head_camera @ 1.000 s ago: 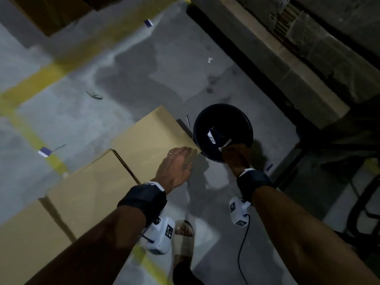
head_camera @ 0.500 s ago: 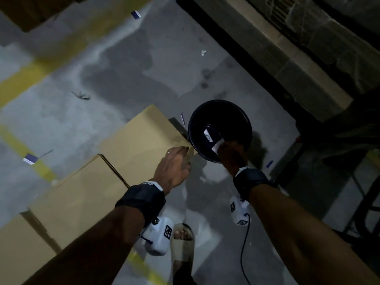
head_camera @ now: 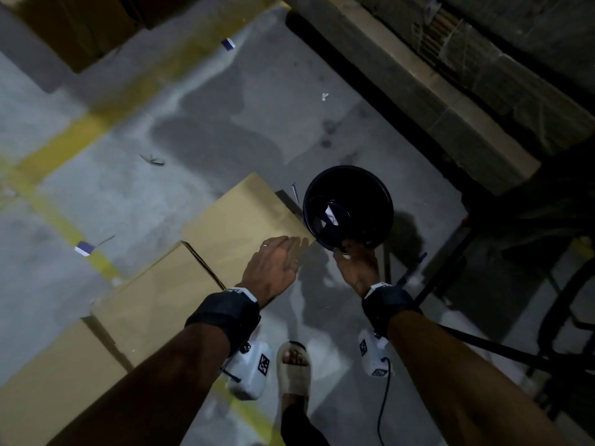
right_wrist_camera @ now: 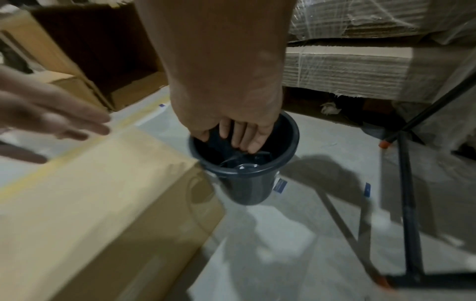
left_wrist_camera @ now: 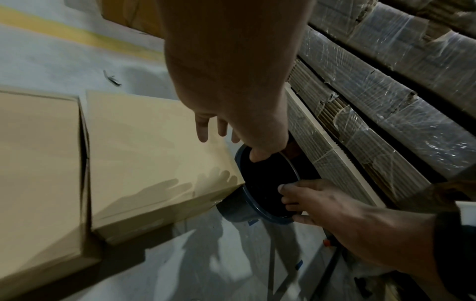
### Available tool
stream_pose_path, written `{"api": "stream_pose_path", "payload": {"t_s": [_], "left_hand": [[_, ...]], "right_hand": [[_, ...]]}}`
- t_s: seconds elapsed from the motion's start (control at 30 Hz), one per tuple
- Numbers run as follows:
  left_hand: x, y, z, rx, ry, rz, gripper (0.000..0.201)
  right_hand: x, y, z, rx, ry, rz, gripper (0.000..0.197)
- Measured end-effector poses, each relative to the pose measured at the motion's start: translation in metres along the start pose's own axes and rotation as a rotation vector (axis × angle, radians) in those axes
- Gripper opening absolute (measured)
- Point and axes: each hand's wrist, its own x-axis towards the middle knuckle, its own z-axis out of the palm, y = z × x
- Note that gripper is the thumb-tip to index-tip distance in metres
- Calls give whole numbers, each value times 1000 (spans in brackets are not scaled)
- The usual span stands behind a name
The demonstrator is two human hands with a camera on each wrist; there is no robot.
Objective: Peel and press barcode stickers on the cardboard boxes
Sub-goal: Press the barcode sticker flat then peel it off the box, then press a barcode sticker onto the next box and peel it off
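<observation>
Head view: right hand (head_camera: pixel 355 268) pulled back to bin (head_camera: pixel 349 175) rim.

Left wrist view: two hands meeting at a dark bucket beside cardboard boxes.

The left hand (left_wrist_camera: pixel 231 97) is reaching down over the far corner of a cardboard box (left_wrist_camera: pixel 154 154), its fingers (left_wrist_camera: pixel 202 130) extending straight and its thumb dipping over the rim of the dark bucket (left_wrist_camera: pixel 239 209). The right hand (left_wrist_camera: pixel 329 205) is coming in from the lower right, fingers curling over the bucket's near rim. A second cardboard box (left_wrist_camera: pixel 38 163) is lying just beside the first on the grey floor (left_wrist_camera: pixel 206 264). Plastic-wrapped cardboard stacks (left_wrist_camera: pixel 386 101) are lining the right side.
</observation>
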Motion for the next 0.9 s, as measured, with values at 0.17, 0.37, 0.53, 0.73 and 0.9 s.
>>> {"api": "stream_pose_path", "payload": {"t_s": [0.17, 0.37, 0.53, 0.73, 0.9], "left_hand": [[-42, 13, -23, 69, -9, -27, 58], [-120, 41, -54, 114, -35, -20, 55], [-201, 63, -69, 132, -68, -11, 58], [-291, 98, -70, 206, -108, 56, 47], [-353, 152, -58, 285, -166, 184, 55]], "right_hand": [[-69, -34, -5, -4, 64, -121, 38], [-164, -55, -4, 19, 27, -185, 67], [-261, -61, -13, 76, -4, -127, 56], [-372, -43, -32, 162, 72, -69, 51], [-447, -6, -54, 256, 142, 31, 44]]}}
